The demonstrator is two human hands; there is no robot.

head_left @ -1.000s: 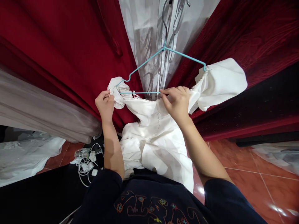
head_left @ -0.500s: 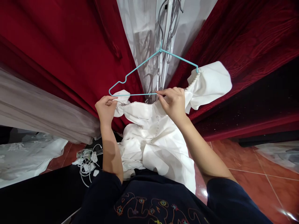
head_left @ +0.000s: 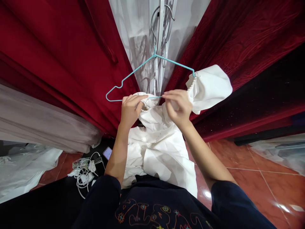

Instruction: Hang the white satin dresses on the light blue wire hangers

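Observation:
A white dress (head_left: pixel 164 149) with pearl-beaded trim hangs down in front of me. Its right puffed sleeve (head_left: pixel 212 86) is hooked on the right end of a light blue hanger (head_left: pixel 138 70). The hanger's left end is bare. My left hand (head_left: pixel 131 109) pinches the beaded edge of the other sleeve against the hanger's bottom bar, left of the middle. My right hand (head_left: pixel 178 106) closes on the same bar near its centre, close to the neckline. The fingertips of my right hand are slightly blurred.
Red drapes (head_left: pixel 59 47) hang on the left, and patterned red fabric (head_left: pixel 250 41) on the right. A white metal rack (head_left: pixel 160 47) stands behind the hanger. White cables (head_left: pixel 83 178) and a phone (head_left: pixel 107 153) lie on a black surface at lower left. Reddish tiles (head_left: pixel 250 181) cover the floor.
My left hand has moved right along the hanger's bottom bar, bringing the loose sleeve inward from the left end. The right hand stays at mid-bar. The view has shifted slightly.

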